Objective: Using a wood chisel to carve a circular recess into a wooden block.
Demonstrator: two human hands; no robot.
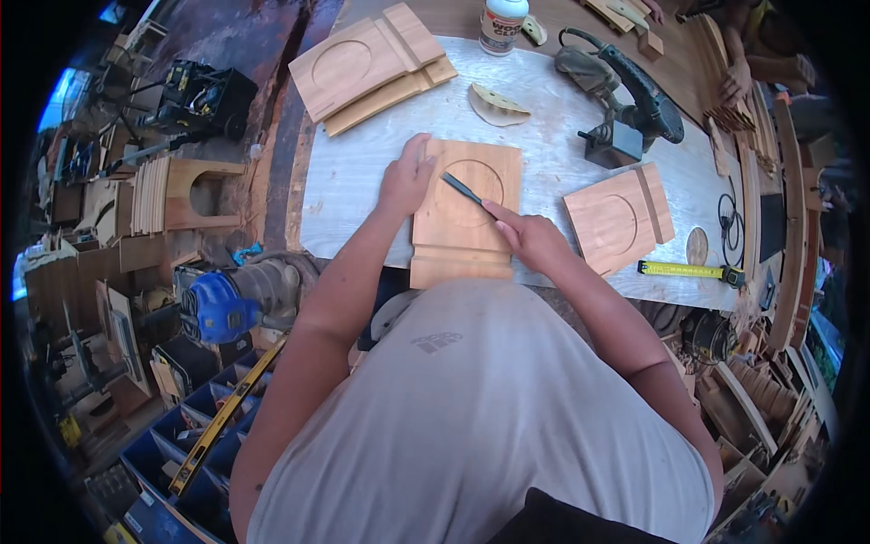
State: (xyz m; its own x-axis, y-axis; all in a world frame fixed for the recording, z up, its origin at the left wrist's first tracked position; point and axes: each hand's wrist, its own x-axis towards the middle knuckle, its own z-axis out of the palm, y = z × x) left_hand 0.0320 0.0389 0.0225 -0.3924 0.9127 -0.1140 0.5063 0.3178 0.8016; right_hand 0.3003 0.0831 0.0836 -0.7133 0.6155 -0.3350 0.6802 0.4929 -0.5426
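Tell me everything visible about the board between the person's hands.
The board is rectangular, light brown and looks like wood. A round recess sits in its far half, and a groove crosses its near part. It lies flat on the pale tabletop, its near end apparently overhanging the edge. The left hand is at its far left corner; the right hand holds a dark chisel-like tool over the recess; contact is unclear.
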